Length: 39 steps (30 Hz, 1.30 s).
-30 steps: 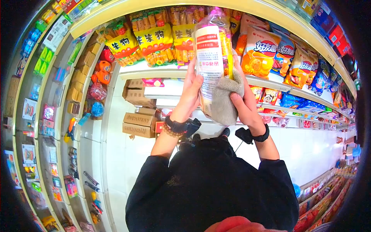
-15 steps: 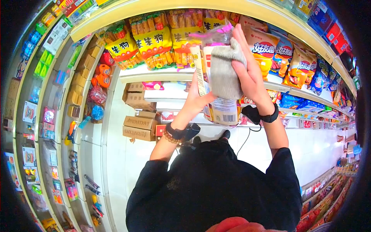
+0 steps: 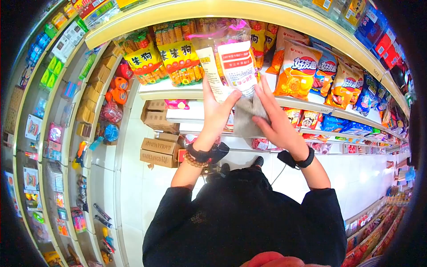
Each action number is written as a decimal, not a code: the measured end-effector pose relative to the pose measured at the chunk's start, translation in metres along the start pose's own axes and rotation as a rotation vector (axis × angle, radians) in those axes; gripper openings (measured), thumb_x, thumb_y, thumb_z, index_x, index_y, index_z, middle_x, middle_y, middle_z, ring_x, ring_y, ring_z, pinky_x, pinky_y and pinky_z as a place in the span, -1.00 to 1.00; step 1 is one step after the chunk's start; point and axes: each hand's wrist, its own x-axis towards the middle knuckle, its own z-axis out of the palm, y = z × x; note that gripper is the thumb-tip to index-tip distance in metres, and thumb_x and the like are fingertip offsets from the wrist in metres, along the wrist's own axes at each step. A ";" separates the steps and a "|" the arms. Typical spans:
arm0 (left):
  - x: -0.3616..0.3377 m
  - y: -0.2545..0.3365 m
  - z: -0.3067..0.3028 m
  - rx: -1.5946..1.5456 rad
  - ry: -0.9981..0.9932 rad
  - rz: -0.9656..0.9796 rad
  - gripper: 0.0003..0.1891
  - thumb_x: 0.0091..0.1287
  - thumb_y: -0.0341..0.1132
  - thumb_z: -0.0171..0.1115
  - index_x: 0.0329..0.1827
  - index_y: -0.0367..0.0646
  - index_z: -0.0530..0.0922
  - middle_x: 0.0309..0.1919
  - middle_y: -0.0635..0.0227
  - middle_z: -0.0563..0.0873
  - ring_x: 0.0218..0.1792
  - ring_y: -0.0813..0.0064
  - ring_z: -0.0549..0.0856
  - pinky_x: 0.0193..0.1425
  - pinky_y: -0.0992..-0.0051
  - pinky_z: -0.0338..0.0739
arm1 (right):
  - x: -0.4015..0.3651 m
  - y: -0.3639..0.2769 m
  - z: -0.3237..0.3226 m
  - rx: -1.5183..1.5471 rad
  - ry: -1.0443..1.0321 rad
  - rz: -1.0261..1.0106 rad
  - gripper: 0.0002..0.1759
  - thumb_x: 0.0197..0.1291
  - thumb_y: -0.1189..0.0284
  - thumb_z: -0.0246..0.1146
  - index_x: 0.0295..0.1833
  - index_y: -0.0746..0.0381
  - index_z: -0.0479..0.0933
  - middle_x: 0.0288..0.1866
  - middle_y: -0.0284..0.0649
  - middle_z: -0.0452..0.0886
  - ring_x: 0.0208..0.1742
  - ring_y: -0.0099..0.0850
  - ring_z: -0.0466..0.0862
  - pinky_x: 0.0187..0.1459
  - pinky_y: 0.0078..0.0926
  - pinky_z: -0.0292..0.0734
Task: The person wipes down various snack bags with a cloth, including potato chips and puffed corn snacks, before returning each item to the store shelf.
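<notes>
In front of the shelf, my left hand grips a snack bag by its lower left part, the thumb across its front. The bag stands roughly upright; its clear top edge has pink trim, and its printed label panel faces me. My right hand holds a grey cloth at the bag's lower right. The cloth hides the bag's bottom, and its fingers lie along the bag's right side. Yellow-labelled snack bags stand on the shelf just behind and to the left.
Orange chip bags and blue ones fill the shelf on the right. A yellow shelf edge runs overhead. Below left, cardboard boxes stand on the white floor. Tall shelves of small goods line the left side.
The bag has moved left and shows its printed label panel. The cloth, which covered that front, has slid down to the bag's lower right with my right hand.
</notes>
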 end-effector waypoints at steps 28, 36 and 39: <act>-0.024 -0.026 -0.023 -0.031 -0.338 -0.281 -0.23 0.26 -0.24 0.37 0.45 -0.20 0.14 0.24 0.26 0.48 0.23 0.44 0.49 0.30 0.40 0.40 | 0.017 0.005 0.000 0.016 0.317 0.001 -0.17 0.16 0.72 0.08 0.56 0.31 -0.03 0.62 0.15 -0.17 0.63 0.00 -0.14 0.55 -0.22 -0.17; -0.029 -0.022 -0.008 -0.009 -0.445 -0.218 -0.15 0.23 -0.17 0.42 0.47 -0.23 0.09 0.25 0.27 0.46 0.25 0.41 0.47 0.35 0.35 0.35 | 0.053 0.013 -0.029 -0.114 0.438 -0.040 -0.25 0.25 0.62 0.09 0.55 0.29 0.04 0.61 0.11 -0.11 0.61 -0.04 -0.04 0.51 -0.24 -0.02; -0.027 -0.027 -0.009 -0.014 -0.420 -0.152 -0.18 0.24 -0.19 0.40 0.45 -0.25 0.12 0.24 0.26 0.47 0.24 0.41 0.48 0.34 0.36 0.36 | 0.049 0.011 -0.024 -0.097 0.411 -0.012 -0.23 0.23 0.66 0.08 0.55 0.28 0.03 0.61 0.11 -0.12 0.62 -0.03 -0.06 0.53 -0.26 -0.07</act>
